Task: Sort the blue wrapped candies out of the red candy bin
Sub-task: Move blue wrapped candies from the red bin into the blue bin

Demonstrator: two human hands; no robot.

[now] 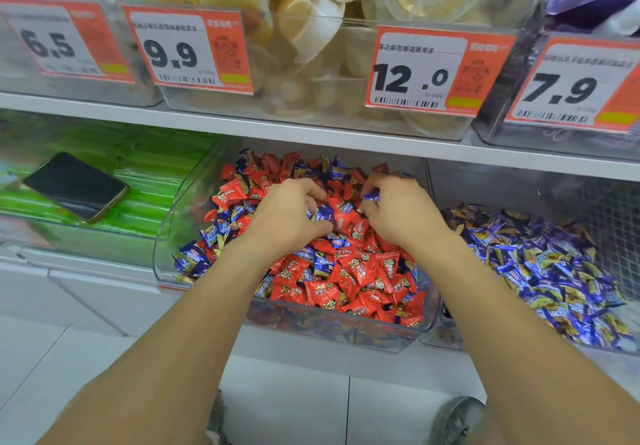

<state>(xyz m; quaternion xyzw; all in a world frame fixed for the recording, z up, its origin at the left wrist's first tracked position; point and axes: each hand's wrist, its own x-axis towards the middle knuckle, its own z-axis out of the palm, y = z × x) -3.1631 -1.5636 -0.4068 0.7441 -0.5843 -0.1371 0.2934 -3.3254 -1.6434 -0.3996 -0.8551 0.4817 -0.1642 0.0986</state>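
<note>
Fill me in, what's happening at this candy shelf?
A person has both hands in the clear middle bin of mixed red and blue wrapped candies. The left hand grips a blue candy; the right hand pinches another blue candy. Many blue ones still lie among the red. The bin to the right holds blue candies only. A phone rests on the green packs to the left.
</note>
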